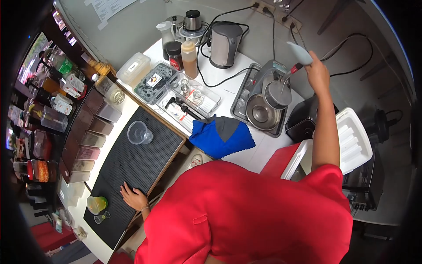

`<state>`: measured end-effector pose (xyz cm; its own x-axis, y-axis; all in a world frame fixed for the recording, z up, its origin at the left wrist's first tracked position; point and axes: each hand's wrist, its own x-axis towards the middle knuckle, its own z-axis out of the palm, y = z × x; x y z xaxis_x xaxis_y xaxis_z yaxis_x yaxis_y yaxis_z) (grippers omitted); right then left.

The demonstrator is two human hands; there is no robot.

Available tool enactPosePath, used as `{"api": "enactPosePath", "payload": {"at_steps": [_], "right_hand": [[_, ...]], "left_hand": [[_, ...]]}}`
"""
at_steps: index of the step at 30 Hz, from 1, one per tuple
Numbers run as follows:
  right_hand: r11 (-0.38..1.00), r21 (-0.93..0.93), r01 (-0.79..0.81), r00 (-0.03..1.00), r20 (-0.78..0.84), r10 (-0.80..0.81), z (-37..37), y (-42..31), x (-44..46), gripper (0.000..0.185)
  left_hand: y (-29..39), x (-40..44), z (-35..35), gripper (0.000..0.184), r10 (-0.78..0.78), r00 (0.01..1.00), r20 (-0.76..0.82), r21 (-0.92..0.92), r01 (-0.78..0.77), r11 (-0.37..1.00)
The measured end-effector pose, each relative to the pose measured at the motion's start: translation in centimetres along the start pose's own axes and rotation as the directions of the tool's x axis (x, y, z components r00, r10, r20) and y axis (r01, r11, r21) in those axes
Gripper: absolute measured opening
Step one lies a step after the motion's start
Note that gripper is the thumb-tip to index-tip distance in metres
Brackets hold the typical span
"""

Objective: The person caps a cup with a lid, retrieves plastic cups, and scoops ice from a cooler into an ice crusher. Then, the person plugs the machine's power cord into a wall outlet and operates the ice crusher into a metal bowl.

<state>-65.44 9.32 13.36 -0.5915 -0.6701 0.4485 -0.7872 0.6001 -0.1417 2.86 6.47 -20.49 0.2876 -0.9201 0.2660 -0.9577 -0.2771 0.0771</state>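
Observation:
My left hand point(134, 197) lies flat with fingers spread on a black rubber mat point(145, 163). Near it on the mat stand a plastic cup with yellow-green contents point(96, 204) and a small clear measuring cup point(102, 217). Farther up the mat is an empty clear plastic cup point(140, 133). Stretched out to the far right, my right hand point(317, 74) is closed on a pale grey-blue, scoop-like thing point(300, 53). Just below it, a small saucepan point(278, 94) with a red-tipped handle sits over a metal bowl point(263, 112); whether my fingers touch that handle I cannot tell.
A metal tray point(239, 108) carries the pans. An electric kettle point(225, 44) with loose cables, a sauce bottle point(189, 59) and clear containers point(198, 97) occupy the white table. A blue cloth point(224, 138) hangs at its edge. A white plastic bin point(353, 141) stands by my right arm.

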Motion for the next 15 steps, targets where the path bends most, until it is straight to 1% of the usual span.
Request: {"api": "enactPosePath", "payload": {"at_steps": [2,4,5,6,7,8,9,10,11,12,13,14,15], "right_hand": [[1.0,0.019,-0.019,0.999,0.036,0.018,-0.2,0.1,0.2,0.031],[0.999,0.045,-0.011,1.0,0.025,0.01,-0.3,0.1,0.0,0.028],[0.998,0.07,0.004,1.0,0.014,-0.005,-0.4,0.1,-0.1,0.026],[0.997,0.075,-0.004,1.0,0.011,0.003,-0.7,-0.2,-0.2,0.026],[0.992,0.121,-0.021,0.999,0.041,0.016,-1.2,-0.6,-0.6,0.029],[0.985,0.167,-0.041,0.997,0.076,0.029,-1.8,-0.9,-1.2,0.031],[0.984,0.171,-0.053,0.996,0.077,0.04,-2.5,-1.1,-1.7,0.031],[0.973,0.222,-0.065,0.995,0.082,0.048,-3.3,-1.3,-2.2,0.034],[0.959,0.273,-0.075,0.995,0.086,0.053,-3.9,-1.4,-2.7,0.037],[0.957,0.278,-0.081,0.995,0.082,0.06,-4.3,-1.0,-3.4,0.037],[0.917,0.383,-0.111,0.992,0.096,0.081,-4.7,-0.2,-4.3,0.036],[0.89,0.434,-0.138,0.99,0.099,0.105,-5.5,0.1,-5.6,0.036],[0.86,0.484,-0.163,0.986,0.102,0.129,-6.2,0.3,-7.0,0.036]], "left_hand": [[0.2,-0.1,-0.1,0.052,0.016,1.0,-0.016,0.006,-0.016,1.0],[-0.4,0.2,0.3,0.051,0.029,0.999,-0.035,0.012,-0.029,1.0],[-1.1,0.5,0.6,0.048,0.018,0.99,-0.143,-0.203,-0.047,0.978],[-1.5,1.1,0.9,0.046,-0.016,0.969,-0.247,-0.408,-0.089,0.909],[1.3,1.3,-2.2,0.045,-0.128,0.903,-0.41,-0.424,-0.065,0.903],[2.8,1.8,-4.5,0.046,-0.193,0.89,-0.412,-0.461,-0.022,0.887],[5.4,2.4,-7.4,0.044,-0.206,0.879,-0.43,-0.574,-0.09,0.814],[9.0,2.9,-10.3,0.043,-0.227,0.868,-0.442,-0.674,-0.154,0.722],[13.0,3.4,-13.0,0.041,-0.23,0.888,-0.398,-0.842,-0.254,0.476],[15.9,3.9,-14.7,0.039,-0.141,0.903,-0.406,-0.852,-0.318,0.416],[18.7,4.5,-15.7,0.039,-0.026,0.905,-0.425,-0.86,-0.395,0.323],[21.5,5.0,-16.4,0.039,0.071,0.9,-0.429,-0.879,-0.435,0.196],[24.5,5.4,-16.9,0.04,0.143,0.886,-0.441,-0.894,-0.447,0.011]]}}
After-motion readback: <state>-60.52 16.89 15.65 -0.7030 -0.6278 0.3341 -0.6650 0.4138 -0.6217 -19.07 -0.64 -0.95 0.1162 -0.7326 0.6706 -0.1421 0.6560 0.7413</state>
